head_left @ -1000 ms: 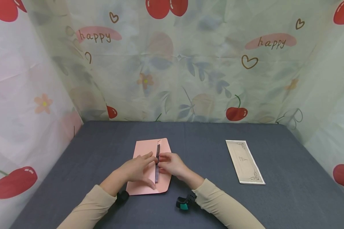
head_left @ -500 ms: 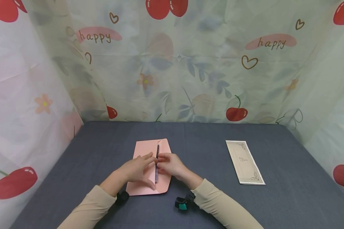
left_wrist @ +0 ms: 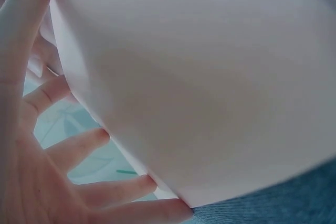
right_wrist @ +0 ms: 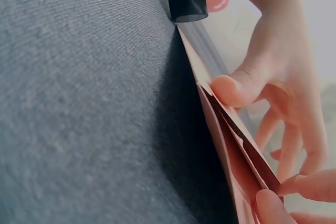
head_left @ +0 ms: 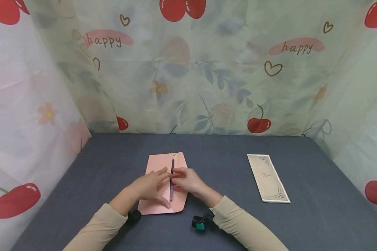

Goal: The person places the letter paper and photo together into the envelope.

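A pink envelope lies flat on the dark grey table, near the middle. My left hand rests on its left part with fingers spread and fairly straight; in the left wrist view those fingers show past the edge of the pink paper. My right hand is at the long dark opening, where the flap meets the body. In the right wrist view its thumb and fingertips pinch the raised flap edge. The two hands' fingertips almost touch.
A cream decorated card lies lengthwise on the table to the right, well apart from the hands. A cherry-print cloth walls off the back and both sides. A black wrist-worn device sits by my right sleeve.
Both hands stay almost still on the envelope. The dark gap along the flap looks slightly narrower than one second ago.
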A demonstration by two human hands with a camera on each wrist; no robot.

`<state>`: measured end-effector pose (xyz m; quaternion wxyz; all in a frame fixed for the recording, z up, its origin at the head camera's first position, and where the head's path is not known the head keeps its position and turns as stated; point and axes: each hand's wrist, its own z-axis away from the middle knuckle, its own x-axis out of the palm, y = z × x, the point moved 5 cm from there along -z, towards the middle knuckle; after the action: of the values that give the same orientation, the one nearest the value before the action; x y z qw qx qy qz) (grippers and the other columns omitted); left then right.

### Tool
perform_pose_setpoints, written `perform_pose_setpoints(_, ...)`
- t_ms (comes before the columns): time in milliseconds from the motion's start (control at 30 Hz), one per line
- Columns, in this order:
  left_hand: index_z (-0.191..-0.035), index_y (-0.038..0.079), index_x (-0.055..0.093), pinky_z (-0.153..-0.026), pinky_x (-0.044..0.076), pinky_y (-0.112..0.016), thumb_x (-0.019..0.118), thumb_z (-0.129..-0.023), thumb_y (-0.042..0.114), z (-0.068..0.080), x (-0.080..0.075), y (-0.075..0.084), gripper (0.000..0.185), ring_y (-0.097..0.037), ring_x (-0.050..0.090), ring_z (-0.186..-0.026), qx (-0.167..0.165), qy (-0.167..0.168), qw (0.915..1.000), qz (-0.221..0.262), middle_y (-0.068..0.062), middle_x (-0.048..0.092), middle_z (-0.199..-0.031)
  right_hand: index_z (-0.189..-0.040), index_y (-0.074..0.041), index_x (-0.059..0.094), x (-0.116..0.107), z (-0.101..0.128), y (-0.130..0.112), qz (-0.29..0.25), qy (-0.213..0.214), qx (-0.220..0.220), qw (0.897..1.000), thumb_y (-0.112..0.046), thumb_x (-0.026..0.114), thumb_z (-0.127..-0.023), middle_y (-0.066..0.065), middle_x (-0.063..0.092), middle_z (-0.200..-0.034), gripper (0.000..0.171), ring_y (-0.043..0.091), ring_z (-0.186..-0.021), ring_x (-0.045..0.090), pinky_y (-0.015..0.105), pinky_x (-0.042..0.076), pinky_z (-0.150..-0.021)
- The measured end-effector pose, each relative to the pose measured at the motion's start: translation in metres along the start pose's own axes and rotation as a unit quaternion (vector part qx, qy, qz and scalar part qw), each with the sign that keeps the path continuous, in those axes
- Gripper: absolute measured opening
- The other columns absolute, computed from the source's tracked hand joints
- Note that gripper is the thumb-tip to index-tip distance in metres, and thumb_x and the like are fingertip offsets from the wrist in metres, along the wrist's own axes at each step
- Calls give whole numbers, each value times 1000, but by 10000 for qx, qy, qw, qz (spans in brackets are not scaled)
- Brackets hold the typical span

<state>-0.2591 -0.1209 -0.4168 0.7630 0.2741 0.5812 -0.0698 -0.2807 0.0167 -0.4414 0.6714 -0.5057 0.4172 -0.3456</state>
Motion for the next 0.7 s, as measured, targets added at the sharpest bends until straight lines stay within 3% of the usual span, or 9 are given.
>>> perform_pose_setpoints(200,-129,27,47,-97,39,-60,77,-56,65,-1,0,-1,88,-51,38,-129,16,44,10000,-8,-11,28,-154,-127,9,49,-8,1,-2,55,82,-173,9998,-3,60,-86,26,63,-115,44,24,-91,68,33,57,-71)
perform_pose_setpoints(467,-125,29,48,-96,40,-59,76,-54,66,-2,0,-1,85,-51,39,-128,65,67,9999,-48,-12,30,-153,-122,6,53,-22,8,-2,-44,65,-75,9999,-8,58,-90,23,66,-104,36,14,-78,68,30,57,-69)
perform_pose_setpoints(700,-123,30,48,-96,41,-58,76,-55,66,-2,0,0,82,-49,39,-129,1,10,10000,-11,-12,30,-153,-120,7,55,-37,13,1,-26,88,1,10000,-9,59,-90,22,64,-104,35,13,-78,66,31,57,-72)
